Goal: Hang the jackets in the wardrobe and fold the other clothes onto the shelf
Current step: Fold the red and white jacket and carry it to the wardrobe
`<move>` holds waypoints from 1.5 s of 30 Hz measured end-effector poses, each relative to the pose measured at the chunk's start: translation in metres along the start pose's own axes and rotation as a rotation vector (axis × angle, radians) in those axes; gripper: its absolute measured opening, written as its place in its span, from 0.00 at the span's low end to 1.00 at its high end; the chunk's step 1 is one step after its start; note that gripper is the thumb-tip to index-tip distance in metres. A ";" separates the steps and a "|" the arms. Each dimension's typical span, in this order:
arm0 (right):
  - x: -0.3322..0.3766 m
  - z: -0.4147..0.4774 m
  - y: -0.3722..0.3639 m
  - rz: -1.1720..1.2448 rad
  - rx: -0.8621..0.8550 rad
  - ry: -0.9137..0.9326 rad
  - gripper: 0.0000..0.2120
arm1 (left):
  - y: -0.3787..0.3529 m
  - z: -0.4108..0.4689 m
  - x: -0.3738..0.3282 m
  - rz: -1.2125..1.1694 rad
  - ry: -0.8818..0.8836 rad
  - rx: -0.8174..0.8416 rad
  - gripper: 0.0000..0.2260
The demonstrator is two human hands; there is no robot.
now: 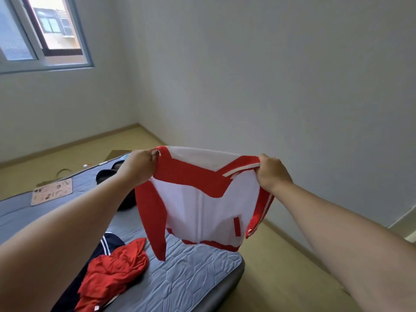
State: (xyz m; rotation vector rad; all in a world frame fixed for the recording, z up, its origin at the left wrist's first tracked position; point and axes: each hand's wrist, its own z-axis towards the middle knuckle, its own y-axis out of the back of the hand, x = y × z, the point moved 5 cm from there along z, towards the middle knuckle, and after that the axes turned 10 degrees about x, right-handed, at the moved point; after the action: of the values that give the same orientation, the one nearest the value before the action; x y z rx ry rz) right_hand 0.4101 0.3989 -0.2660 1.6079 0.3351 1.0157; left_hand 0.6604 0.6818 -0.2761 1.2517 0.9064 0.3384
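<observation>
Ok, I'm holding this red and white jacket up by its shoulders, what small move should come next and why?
Probably turn with it to find a hanger. Your left hand and right hand each pinch a shoulder of the jacket, which hangs spread over the mattress, ready for hanging, and no hanger or wardrobe shows here.

I have both arms stretched out ahead of me, bare along their whole visible length, converging from the lower corners toward the middle. My left hand (140, 164) is curled with its back toward me, fingers and thumb pinching one shoulder of the red-and-white jacket (202, 199) at their tips. My right hand (273, 172) is fisted likewise, knuckles up, the other shoulder bunched inside its fingers. The hands sit about level and well apart, wrists roughly straight, the cloth spread between the fingertips and hanging below them.
</observation>
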 end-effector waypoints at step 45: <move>-0.029 -0.016 -0.133 -0.414 0.546 0.155 0.21 | -0.149 -0.228 0.046 0.215 0.595 0.516 0.30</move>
State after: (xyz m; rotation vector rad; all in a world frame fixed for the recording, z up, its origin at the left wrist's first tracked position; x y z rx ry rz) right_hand 0.4201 0.4308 -0.3989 1.8317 1.0782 0.7603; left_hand 0.4833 0.8169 -0.4391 1.7733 1.4278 0.7018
